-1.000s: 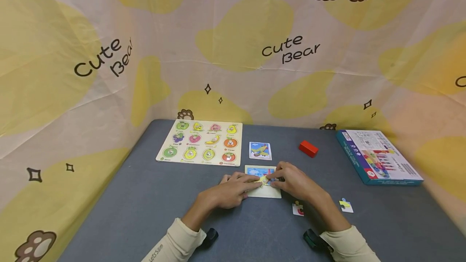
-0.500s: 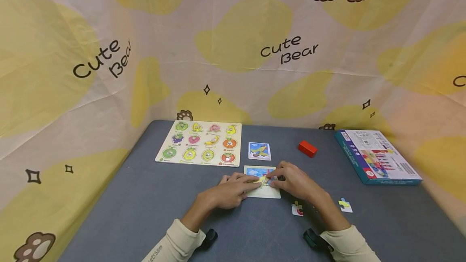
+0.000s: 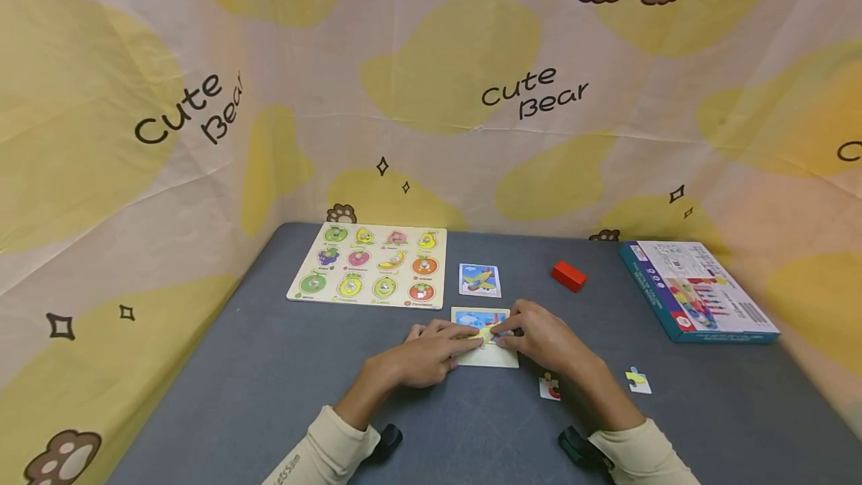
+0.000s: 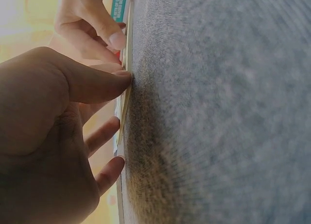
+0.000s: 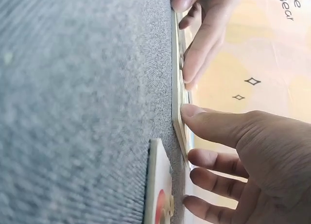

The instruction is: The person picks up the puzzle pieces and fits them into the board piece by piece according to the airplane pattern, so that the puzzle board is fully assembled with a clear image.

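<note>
1. Near the middle of the grey-blue surface, well in from its near edge, a small pale puzzle board lies flat, its far part filled with a bright blue, red and yellow picture, its near part plain cream
2. Across the board's left side reaches the left hand, its grip wide, with long straight fingers laid over the picture and the thumb touching the board's edge
3. From the right comes the right hand, thumb and forefinger touching the picture with a narrow gap between them; whether this grip pinches a piece, I cannot tell
4. Just beyond the board, toward the far edge, lies an aeroplane card
5. Toward the surface's far left corner sits a larger fruit board with three rows of cartoon fruit
6. Toward the far right corner rest a red block and, along the right edge, a flat teal-sided box
7. Nearer the near edge, a red-marked piece lies beside the right forearm, with a yellow-marked piece farther right
8. Behind the far edge hangs a yellow-patched cloth reading "Cute Bear"
</note>
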Demonstrator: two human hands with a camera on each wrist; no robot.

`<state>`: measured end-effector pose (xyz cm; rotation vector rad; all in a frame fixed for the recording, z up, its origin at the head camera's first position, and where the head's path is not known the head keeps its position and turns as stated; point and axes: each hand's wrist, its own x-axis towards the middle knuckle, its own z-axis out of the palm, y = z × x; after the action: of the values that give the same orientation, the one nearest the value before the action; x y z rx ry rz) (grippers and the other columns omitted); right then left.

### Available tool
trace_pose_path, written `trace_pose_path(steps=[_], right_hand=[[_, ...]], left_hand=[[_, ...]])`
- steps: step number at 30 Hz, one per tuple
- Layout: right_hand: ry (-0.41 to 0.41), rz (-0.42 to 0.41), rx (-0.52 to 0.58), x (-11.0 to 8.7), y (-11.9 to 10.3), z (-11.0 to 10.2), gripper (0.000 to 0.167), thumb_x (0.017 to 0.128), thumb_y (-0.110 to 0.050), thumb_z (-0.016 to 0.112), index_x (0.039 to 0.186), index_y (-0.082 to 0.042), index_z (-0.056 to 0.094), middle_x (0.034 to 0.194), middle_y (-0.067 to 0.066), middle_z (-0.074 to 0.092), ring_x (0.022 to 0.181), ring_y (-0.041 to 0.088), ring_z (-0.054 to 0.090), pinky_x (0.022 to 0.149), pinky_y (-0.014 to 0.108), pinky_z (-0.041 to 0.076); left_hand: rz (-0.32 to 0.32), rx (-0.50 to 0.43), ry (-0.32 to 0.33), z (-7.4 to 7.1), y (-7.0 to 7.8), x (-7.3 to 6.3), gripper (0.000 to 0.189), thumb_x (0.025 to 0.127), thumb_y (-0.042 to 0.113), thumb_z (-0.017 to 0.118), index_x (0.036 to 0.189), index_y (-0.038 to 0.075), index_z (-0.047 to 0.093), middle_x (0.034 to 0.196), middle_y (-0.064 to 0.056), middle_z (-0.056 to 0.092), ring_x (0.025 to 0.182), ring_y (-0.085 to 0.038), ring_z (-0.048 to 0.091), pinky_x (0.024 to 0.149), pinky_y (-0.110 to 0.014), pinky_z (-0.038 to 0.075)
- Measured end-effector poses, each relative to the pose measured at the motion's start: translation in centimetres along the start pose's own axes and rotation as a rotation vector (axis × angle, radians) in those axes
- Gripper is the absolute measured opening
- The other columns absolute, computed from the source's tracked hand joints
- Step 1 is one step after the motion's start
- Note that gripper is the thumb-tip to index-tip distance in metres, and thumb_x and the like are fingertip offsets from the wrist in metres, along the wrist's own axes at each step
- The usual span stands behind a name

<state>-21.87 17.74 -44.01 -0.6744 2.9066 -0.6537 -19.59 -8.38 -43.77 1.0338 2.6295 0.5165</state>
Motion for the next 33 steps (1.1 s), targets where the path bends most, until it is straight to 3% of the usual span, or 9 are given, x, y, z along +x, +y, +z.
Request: trace_pose_path(steps=[7, 19, 26, 33], right_hand=[[0.009, -0.073, 0.074, 0.0, 0.9, 0.0, 0.02, 0.097, -0.017, 0.078, 0.117, -0.017, 0.083, 0.094, -0.005, 0.06, 0.081, 0.012, 0.051, 0.068, 0.028, 0.044], [0.112, -0.058, 0.068, 0.0, 1.0, 0.3, 0.02, 0.093, -0.015, 0.082, 0.113, -0.014, 0.082, 0.086, -0.006, 0.058, 0.076, 0.01, 0.05, 0.066, 0.028, 0.042], [0.125, -0.04, 0.073, 0.0, 1.0, 0.5, 0.02, 0.092, -0.02, 0.084, 0.111, -0.016, 0.081, 0.084, -0.006, 0.057, 0.075, 0.009, 0.049, 0.066, 0.029, 0.041], [0.106, -0.008, 0.078, 0.0, 0.8, 0.3, 0.022, 0.092, -0.023, 0.084, 0.113, -0.016, 0.08, 0.084, -0.005, 0.056, 0.074, 0.011, 0.049, 0.064, 0.03, 0.04]], left_hand=[[0.0, -0.005, -0.006, -0.1, -0.1, -0.1, 0.055, 0.111, 0.015, 0.05, 0.163, 0.031, 0.045, 0.169, 0.01, 0.038, 0.151, -0.023, 0.035, 0.105, -0.051, 0.033], [0.0, -0.002, 0.002, -0.1, 0.1, 0.0, 0.055, 0.11, 0.014, 0.051, 0.162, 0.03, 0.046, 0.169, 0.01, 0.039, 0.15, -0.023, 0.036, 0.103, -0.048, 0.033], [0.019, 0.012, 0.015, 0.1, 0.9, 0.2, 0.052, 0.108, 0.013, 0.054, 0.159, 0.026, 0.051, 0.166, 0.009, 0.043, 0.148, -0.026, 0.037, 0.104, -0.049, 0.035], [0.059, -0.052, 0.009, 0.7, 1.1, 0.5, 0.057, 0.107, 0.012, 0.05, 0.161, 0.029, 0.048, 0.167, 0.014, 0.042, 0.148, -0.029, 0.036, 0.1, -0.05, 0.033]])
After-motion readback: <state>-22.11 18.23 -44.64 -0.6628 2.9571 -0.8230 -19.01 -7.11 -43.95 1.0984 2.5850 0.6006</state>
